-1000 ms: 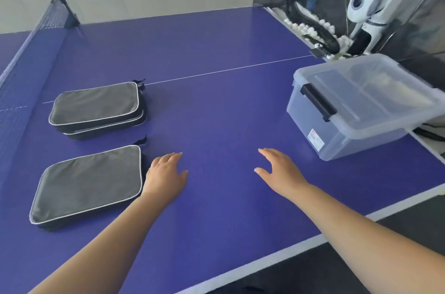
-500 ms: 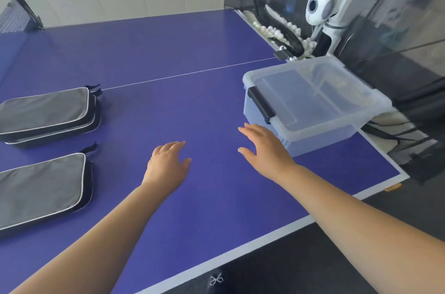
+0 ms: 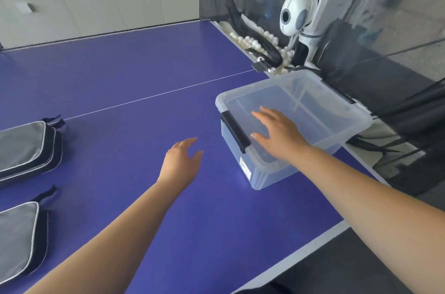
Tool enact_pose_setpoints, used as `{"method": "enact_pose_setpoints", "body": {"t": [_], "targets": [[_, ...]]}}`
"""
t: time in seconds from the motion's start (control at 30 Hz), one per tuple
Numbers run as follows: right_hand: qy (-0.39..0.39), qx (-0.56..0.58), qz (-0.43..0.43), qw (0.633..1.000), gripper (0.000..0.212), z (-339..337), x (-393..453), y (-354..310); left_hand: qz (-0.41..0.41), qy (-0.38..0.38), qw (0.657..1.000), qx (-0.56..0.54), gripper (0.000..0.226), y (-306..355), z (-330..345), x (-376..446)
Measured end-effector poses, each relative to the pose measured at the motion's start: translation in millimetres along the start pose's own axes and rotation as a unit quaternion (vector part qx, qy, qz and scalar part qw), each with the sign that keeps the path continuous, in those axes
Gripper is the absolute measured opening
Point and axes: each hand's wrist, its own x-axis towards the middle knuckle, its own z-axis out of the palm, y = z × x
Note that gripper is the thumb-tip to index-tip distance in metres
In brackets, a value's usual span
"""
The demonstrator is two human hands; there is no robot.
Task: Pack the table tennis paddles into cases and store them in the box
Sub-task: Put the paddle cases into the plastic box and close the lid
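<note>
Cases: grey, zipped, 3 visible, far left on table; paddles presumably inside. Box: clear, lid on, table's right edge, nothing stored yet. Right hand: fingers straight, over lid. Left hand: fingers relaxed, holding nothing. Left to do: unlatch, load cases.

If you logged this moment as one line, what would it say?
right hand: open, over closed box lid | left hand: open, above table | cases: on table, unpacked into box

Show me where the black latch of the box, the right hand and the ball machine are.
black latch [image 3: 235, 131], head view, middle of the strap.
right hand [image 3: 279, 134], head view, back of the hand.
ball machine [image 3: 295, 14], head view, its round white head.
</note>
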Motion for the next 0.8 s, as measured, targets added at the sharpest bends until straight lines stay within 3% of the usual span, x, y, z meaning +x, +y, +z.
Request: {"method": "enact_pose_setpoints", "body": {"t": [0.13, 0.37, 0.47, 0.63, 0.8], "targets": [[-0.039, -0.012, -0.038, 0.998, 0.062, 4, 35, 21, -0.015, 0.016, 0.999, -0.045, 0.047, 30, 23, 22], [-0.116, -0.076, -0.161, 0.977, 0.069, 27, 86, 41, -0.129, 0.081, 0.978, -0.143, 0.048, 75, 67, 45], [-0.108, -0.089, -0.176, 0.974, 0.085, 41, 88, 50, -0.160, 0.108, 0.971, -0.140, 0.044, 82, 82, 47], [-0.099, -0.086, -0.186, 0.974, 0.086, 47, 88, 53, -0.191, 0.157, 0.958, -0.146, 0.034, 94, 94, 43], [-0.105, -0.074, -0.191, 0.973, 0.084, 47, 88, 54, -0.213, 0.142, 0.960, -0.118, 0.032, 110, 93, 47]]}}
